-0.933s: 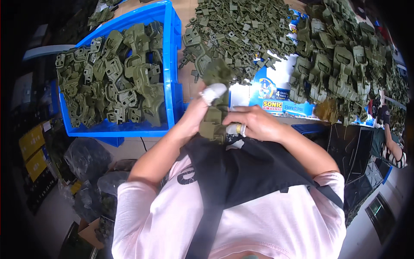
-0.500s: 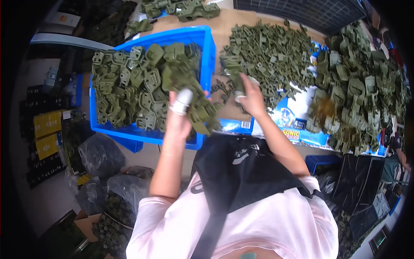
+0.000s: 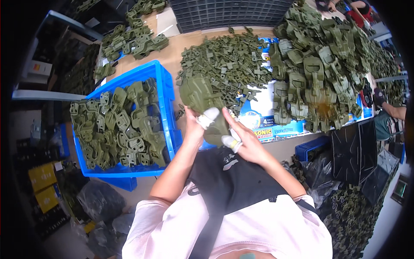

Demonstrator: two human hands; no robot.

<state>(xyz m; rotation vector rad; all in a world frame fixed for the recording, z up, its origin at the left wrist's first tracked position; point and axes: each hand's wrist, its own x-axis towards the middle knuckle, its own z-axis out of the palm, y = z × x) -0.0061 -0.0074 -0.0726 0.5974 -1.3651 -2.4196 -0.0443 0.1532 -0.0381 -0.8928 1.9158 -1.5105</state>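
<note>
A large olive-green moulded plastic part (image 3: 197, 91) is held in front of my body, over the near edge of the table. My left hand (image 3: 196, 127) grips its left side, the thumb in a white cover lying on top. On the other side, my right hand (image 3: 246, 140) holds the lower end, its white-covered thumb against the part and its fingers along the edge. Similar green parts (image 3: 129, 125) fill much of the blue crate (image 3: 174, 138) to the left. Just beyond my hands spreads a heap of small green pieces (image 3: 224, 60).
Larger green parts (image 3: 317, 69) are piled on the right of the table. A black grid tray (image 3: 233, 15) stands at the back, with more green parts (image 3: 148, 45) at back left. Another person's arm (image 3: 393, 111) shows at far right. Dark plastic bags (image 3: 100, 199) lie below left.
My left hand has brought the green part away from the crate, toward the middle. My right hand has left the small pieces and now holds the part too. The view has shifted right.
</note>
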